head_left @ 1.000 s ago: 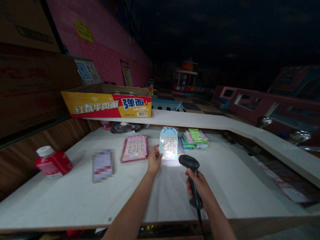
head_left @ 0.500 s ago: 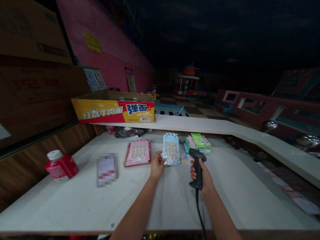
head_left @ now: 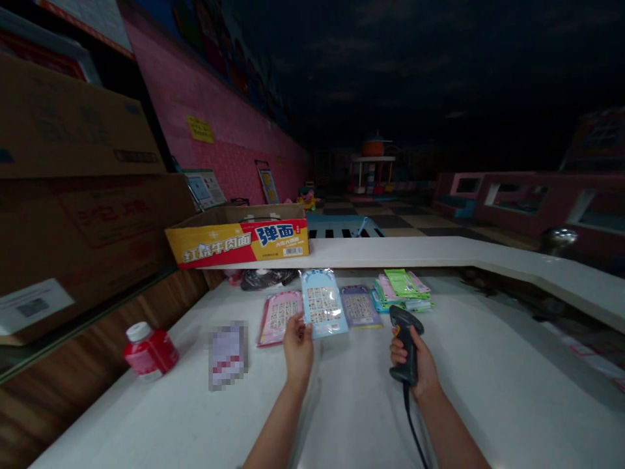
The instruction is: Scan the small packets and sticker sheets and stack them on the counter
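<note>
My left hand (head_left: pixel 299 345) pinches the lower left edge of a light blue packet (head_left: pixel 323 305) in clear plastic, printed with a grid of small pictures. The packet is tilted and partly overlaps a pile of pink packets (head_left: pixel 279 316) on its left. To its right lies a purple packet (head_left: pixel 360 306) with a similar grid. In my right hand (head_left: pixel 415 358) is a black barcode scanner (head_left: pixel 406 342), gripped by its handle, its cord hanging toward the front edge. Behind the scanner sits a stack of green and pink packets (head_left: pixel 403 290).
A red bottle with a white cap (head_left: pixel 151 352) and a blurred-out item (head_left: pixel 228 355) are on the left of the white table (head_left: pixel 351 404). A yellow and red noodle carton (head_left: pixel 239 238) rests on the raised ledge (head_left: pixel 390 251). Cardboard boxes (head_left: pixel 92 228) are stacked at far left.
The light blue packet has moved left relative to the other packets and tilted, uncovering more of the purple packet. The scanner stays in my right hand. The camera view has shifted.
</note>
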A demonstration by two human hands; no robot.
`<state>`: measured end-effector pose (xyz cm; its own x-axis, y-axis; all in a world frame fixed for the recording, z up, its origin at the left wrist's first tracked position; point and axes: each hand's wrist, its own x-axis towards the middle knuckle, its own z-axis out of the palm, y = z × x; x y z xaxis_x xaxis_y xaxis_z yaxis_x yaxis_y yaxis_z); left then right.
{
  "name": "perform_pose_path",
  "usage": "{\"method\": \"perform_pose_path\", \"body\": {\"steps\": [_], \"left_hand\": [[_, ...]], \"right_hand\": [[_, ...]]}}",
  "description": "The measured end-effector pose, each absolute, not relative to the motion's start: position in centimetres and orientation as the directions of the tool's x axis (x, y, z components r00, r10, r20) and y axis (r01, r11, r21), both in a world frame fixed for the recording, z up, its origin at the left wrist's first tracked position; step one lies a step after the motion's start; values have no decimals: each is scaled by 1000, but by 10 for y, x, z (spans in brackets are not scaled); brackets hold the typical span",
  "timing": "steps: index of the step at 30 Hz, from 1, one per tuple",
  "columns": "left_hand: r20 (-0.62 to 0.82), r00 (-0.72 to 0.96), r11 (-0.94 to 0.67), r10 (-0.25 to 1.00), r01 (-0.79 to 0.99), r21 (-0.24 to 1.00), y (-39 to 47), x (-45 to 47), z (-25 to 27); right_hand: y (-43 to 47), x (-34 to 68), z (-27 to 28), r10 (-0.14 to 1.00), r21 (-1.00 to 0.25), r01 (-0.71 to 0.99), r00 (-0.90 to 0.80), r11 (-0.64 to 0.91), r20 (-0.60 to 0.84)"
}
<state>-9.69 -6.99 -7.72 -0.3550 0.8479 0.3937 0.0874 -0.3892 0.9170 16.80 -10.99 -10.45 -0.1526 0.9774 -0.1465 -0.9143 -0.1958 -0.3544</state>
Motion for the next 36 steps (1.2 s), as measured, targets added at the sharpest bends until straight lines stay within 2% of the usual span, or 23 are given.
{"method": "perform_pose_path", "body": {"steps": [3, 6, 8, 11, 13, 16, 18, 21, 25, 29, 32, 34, 36], "left_hand": [[427, -431, -357, 794, 239, 903, -67, -135, -57], [430, -437, -200, 790, 480, 854, -62, -169, -41], [430, -396, -69, 811, 666, 743, -61, -183, -36], [493, -330, 83, 805, 885, 458, -67, -188, -36], [548, -251, 88, 798, 948, 306, -74, -184, -39], [533, -31, -93, 846, 974, 205, -82, -176, -47], [479, 91, -208, 873, 958, 196, -84, -173, -53], [446, 110, -234, 888, 944, 233, -84, -173, -60], [532, 53, -228, 845, 936, 269, -87, -169, -59], [614, 88, -341, 784, 888, 308, -90, -135, -52], [486, 200, -407, 851, 835, 369, -82, -93, -52], [343, 198, -335, 918, 852, 403, -72, -62, -54], [234, 115, -198, 965, 906, 375, -61, -35, -54]], "right_hand": [[-110, 169, -104, 978, -318, -929, -150, -191, -148], [-111, 168, -106, 980, -285, -944, -131, -169, -147], [-111, 168, -107, 980, -268, -949, -132, -169, -150], [-111, 168, -108, 978, -248, -952, -146, -180, -152], [-111, 168, -108, 978, -241, -954, -145, -178, -148], [-111, 168, -106, 981, -241, -957, -131, -164, -144], [-112, 168, -105, 981, -249, -956, -123, -157, -147], [-111, 168, -104, 981, -272, -949, -123, -161, -149], [-109, 169, -104, 981, -303, -938, -127, -167, -149], [-105, 169, -104, 981, -317, -932, -135, -173, -140], [-104, 168, -104, 982, -306, -938, -129, -166, -137], [-103, 167, -105, 983, -281, -947, -118, -154, -140], [-103, 165, -105, 983, -262, -954, -108, -145, -148]]}}
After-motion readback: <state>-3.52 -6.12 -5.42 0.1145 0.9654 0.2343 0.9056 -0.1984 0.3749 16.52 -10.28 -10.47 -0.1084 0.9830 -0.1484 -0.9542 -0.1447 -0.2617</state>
